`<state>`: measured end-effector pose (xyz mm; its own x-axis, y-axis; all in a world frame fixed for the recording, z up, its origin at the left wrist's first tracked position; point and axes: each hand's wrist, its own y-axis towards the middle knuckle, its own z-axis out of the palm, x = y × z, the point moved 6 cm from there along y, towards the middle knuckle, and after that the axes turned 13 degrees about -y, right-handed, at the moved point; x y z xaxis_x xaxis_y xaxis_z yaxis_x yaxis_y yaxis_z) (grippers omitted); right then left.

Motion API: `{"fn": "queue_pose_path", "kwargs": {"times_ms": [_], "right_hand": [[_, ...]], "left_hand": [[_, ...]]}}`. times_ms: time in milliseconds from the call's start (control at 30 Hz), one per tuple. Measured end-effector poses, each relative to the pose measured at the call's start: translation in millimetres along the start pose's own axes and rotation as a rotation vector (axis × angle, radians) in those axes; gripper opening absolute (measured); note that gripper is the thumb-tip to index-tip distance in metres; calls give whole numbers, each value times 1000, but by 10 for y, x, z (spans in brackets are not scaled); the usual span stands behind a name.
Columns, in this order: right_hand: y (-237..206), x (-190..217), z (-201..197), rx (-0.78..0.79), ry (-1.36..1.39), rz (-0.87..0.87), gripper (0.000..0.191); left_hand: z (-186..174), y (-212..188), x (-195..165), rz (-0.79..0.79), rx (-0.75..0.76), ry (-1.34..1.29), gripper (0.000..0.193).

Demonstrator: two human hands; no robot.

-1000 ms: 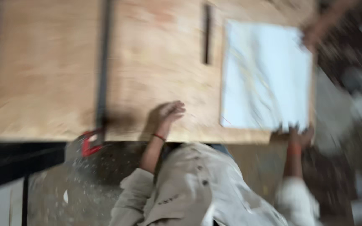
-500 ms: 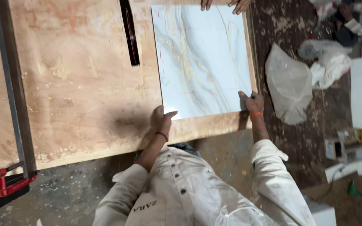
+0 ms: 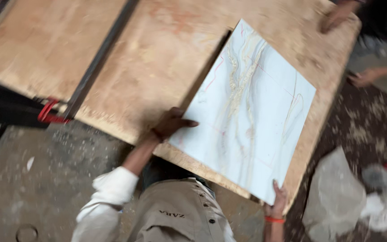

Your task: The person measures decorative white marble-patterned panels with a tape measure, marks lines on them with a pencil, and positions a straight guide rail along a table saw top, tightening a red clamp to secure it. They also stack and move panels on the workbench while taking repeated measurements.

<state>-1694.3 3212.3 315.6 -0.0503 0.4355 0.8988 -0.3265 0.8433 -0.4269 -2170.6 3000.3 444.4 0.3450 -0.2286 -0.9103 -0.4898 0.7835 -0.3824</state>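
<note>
A large white marble-patterned tile (image 3: 249,121), veined in beige and marked with thin red lines, is seen lying flat on a worn plywood worktable (image 3: 148,58), turned at an angle to the table's edges. The tile is held at two points by the person's hands, which are set well apart: the left hand (image 3: 172,123) is laid on the tile's near left edge with the thumb stretched over the surface, and the right hand (image 3: 277,201) is closed on the tile's near corner, where it overhangs the table edge. A dark metal bar (image 3: 101,56) is clamped across the table by a red clamp (image 3: 49,113). Another person's hands (image 3: 337,18) are seen at the far corner. A crumpled plastic bag (image 3: 337,197) lies on the dusty floor.
</note>
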Motion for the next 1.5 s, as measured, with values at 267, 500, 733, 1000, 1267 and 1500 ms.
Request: {"fn": "queue_pose_path", "kwargs": {"times_ms": [267, 500, 733, 1000, 1267, 1500], "right_hand": [[405, 583, 3786, 389, 8, -117, 44], [724, 191, 8236, 596, 98, -277, 36], [375, -615, 9578, 700, -1197, -343, 47], [-2306, -673, 8331, 1295, -697, -117, 53], [-2261, -813, 8701, 1615, -1160, -305, 49], [-2476, -829, 8570, 1978, -1424, -742, 51]], "left_hand": [[-2999, -983, -628, 373, -293, -711, 42], [-5817, 216, -1178, 686, -441, -1187, 36], [-6945, 385, -1020, 667, -354, -992, 31], [-5227, -1450, 778, 225, -35, -85, 17], [-4543, -1408, 1624, 262, -86, -46, 24], [-4491, -1367, 1487, 249, -45, -134, 30]]}}
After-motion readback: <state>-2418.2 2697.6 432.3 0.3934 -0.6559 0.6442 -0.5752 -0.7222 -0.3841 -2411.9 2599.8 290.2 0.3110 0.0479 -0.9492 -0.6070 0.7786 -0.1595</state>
